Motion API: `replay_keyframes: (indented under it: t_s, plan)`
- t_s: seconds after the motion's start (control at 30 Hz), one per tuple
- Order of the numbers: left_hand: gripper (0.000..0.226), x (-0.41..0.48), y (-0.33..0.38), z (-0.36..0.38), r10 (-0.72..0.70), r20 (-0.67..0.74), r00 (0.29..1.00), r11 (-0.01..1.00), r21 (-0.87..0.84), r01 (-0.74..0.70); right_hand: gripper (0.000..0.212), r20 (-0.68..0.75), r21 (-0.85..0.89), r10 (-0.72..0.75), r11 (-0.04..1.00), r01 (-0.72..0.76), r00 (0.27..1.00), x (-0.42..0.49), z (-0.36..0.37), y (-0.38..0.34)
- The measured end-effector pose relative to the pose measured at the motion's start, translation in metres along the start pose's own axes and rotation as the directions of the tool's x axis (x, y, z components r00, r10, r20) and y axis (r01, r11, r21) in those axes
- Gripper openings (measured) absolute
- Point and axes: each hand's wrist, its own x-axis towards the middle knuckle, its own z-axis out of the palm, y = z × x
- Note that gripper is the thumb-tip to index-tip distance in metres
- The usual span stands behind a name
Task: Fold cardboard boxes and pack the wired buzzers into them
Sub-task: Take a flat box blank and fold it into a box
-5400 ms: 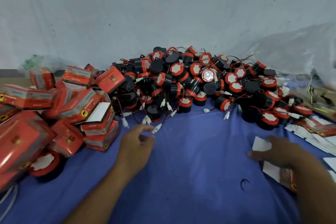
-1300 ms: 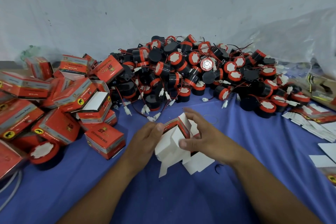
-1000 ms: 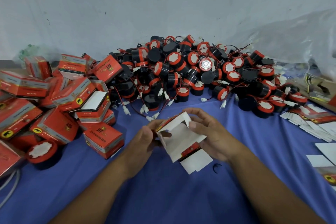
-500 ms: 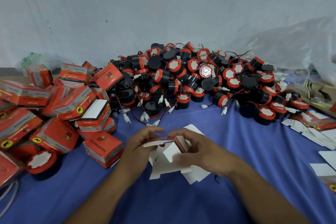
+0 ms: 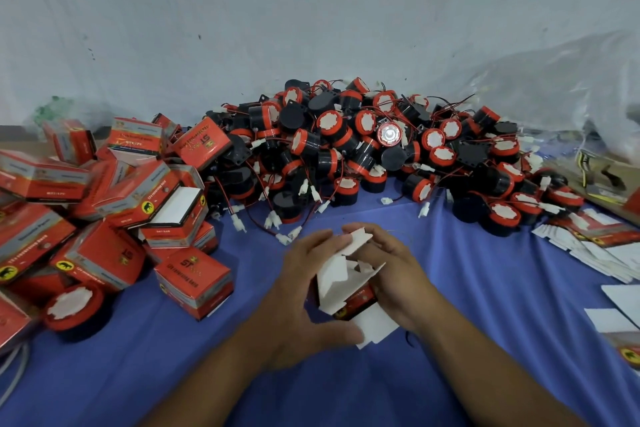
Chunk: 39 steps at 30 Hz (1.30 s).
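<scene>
We hold a half-folded box [image 5: 337, 279] just in front of the buzzer pile [image 5: 363, 149], over the desk [image 5: 485, 305]. Our left hand [image 5: 301, 295] wraps its fingers [image 5: 320, 243] round the box's left side; our right hand [image 5: 394, 274] pinches its far flap and right wall.

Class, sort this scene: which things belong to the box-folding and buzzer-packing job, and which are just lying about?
In the job: half-folded box, held by left hand and right hand; buzzer pile; flat box blanks; folded boxes.
Lying about: clear plastic bag; grey cable.
</scene>
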Motion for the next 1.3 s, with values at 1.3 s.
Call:
replay_keyframes:
  t_s: [1.3]
  plan:
    - [0.058,0.004,0.001,0.0,-0.114,-0.427,0.897,0.991,0.009,0.131,0.046,0.092,-0.13,-0.083,0.987,0.094,0.992,-0.007,0.022,0.0]
